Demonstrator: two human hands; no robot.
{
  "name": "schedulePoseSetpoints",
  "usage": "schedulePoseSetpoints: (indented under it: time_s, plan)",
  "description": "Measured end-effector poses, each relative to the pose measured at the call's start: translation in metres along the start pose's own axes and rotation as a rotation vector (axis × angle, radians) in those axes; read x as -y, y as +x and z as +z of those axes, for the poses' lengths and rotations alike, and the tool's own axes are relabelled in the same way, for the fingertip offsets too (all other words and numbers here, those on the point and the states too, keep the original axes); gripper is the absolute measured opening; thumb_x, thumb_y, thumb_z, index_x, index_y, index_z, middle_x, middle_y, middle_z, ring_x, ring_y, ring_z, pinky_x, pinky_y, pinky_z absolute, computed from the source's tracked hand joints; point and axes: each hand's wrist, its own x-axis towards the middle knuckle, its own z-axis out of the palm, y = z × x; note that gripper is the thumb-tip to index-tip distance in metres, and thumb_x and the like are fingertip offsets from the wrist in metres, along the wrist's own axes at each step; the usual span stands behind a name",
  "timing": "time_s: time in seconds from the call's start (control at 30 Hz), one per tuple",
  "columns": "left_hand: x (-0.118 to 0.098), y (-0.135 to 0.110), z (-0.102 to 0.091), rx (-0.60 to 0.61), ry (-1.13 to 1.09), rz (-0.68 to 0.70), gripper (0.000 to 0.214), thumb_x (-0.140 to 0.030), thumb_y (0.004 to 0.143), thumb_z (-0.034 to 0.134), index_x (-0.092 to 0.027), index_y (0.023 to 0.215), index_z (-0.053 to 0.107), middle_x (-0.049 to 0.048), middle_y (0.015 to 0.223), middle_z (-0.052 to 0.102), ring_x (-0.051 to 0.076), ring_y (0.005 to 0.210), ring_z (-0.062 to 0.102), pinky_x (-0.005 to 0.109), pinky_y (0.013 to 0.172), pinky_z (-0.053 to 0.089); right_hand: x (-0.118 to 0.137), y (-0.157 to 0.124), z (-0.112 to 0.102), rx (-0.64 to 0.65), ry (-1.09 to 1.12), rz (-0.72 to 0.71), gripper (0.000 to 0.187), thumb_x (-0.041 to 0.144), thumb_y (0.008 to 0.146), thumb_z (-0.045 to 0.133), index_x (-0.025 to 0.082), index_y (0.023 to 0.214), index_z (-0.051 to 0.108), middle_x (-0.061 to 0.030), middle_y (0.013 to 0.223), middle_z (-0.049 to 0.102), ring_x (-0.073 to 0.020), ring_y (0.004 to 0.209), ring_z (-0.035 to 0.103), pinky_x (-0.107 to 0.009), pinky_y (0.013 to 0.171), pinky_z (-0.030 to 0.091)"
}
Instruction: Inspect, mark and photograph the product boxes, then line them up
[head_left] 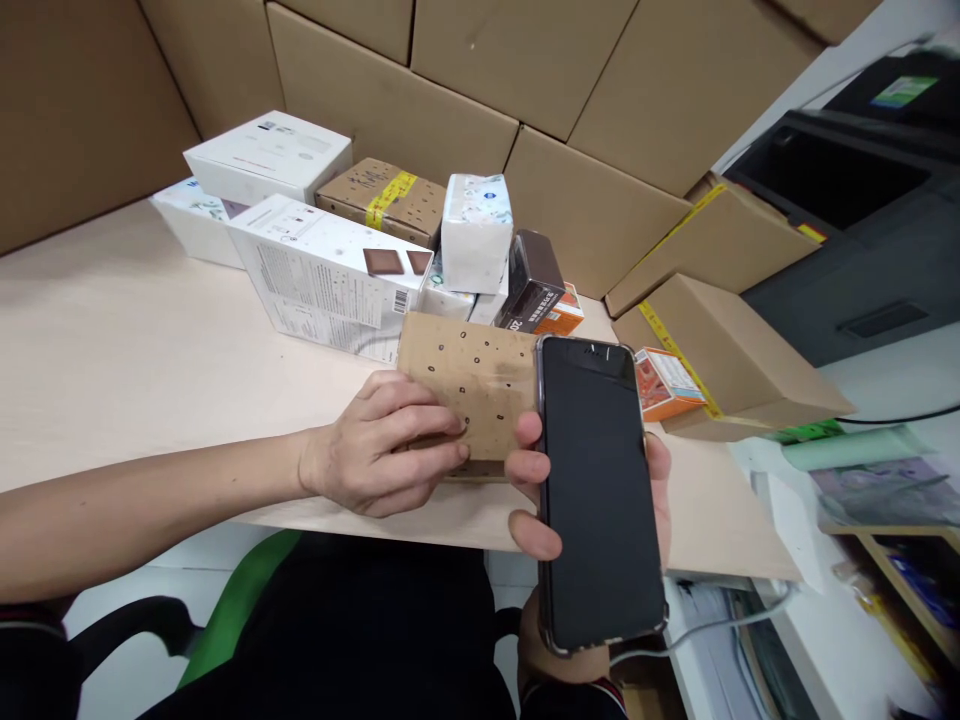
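My right hand (534, 478) is wrapped round a smartphone (600, 490) in a clear case, with its dark screen facing up at me. Part of that palm is hidden behind the phone. A brown cardboard box (469, 375) with small dark marks lies at the table's near side, partly covered by the phone. My left hand (390, 440) has its curled fingers on the box's left front part; its thumb is out of sight. Just behind the box lies a long white carton (322, 275) with brown squares printed on it.
Behind stand a white box (266, 155), a taped brown box (382, 195), a tissue pack (476, 230) and a dark brown box (532, 280). An orange-and-white box (667, 385) sits at the right by an open carton (750, 350). Large cardboard panels (465, 70) wall the table's back.
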Motion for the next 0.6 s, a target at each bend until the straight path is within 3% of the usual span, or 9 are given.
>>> schedulePoseSetpoints:
  time_s: [0.13, 0.3, 0.6]
  plan:
    - [-0.001, 0.000, 0.001, -0.007, -0.007, -0.009, 0.026, -0.023, 0.083, 0.064, -0.017, 0.108, 0.070, 0.0086, 0.099, 0.075, 0.025, 0.093, 0.064, 0.041, 0.079, 0.056, 0.002, 0.005, -0.002, 0.014, -0.004, -0.041, 0.071, 0.086, 0.089, 0.025, 0.041, 0.124, 0.068, -0.0070, 0.142, 0.062, -0.0273, 0.102, 0.064, -0.031, 0.051, 0.043]
    - [-0.001, -0.001, 0.000, 0.000, 0.011, -0.008, 0.025, -0.024, 0.083, 0.064, -0.019, 0.107, 0.069, 0.0077, 0.100, 0.076, 0.025, 0.093, 0.065, 0.040, 0.079, 0.057, 0.004, 0.011, -0.002, 0.016, 0.059, -0.049, 0.063, 0.080, 0.091, 0.035, 0.038, 0.125, 0.068, -0.0073, 0.136, 0.065, -0.0243, 0.097, 0.063, -0.030, 0.052, 0.042]
    - [-0.001, -0.001, -0.001, 0.006, 0.010, -0.012, 0.025, -0.023, 0.083, 0.064, -0.018, 0.108, 0.069, 0.0075, 0.100, 0.076, 0.024, 0.093, 0.065, 0.040, 0.079, 0.057, 0.006, 0.013, -0.005, 0.039, 0.163, -0.022, 0.060, 0.074, 0.091, 0.049, 0.036, 0.136, 0.061, -0.0100, 0.137, 0.063, -0.0271, 0.106, 0.060, -0.037, 0.063, 0.051]
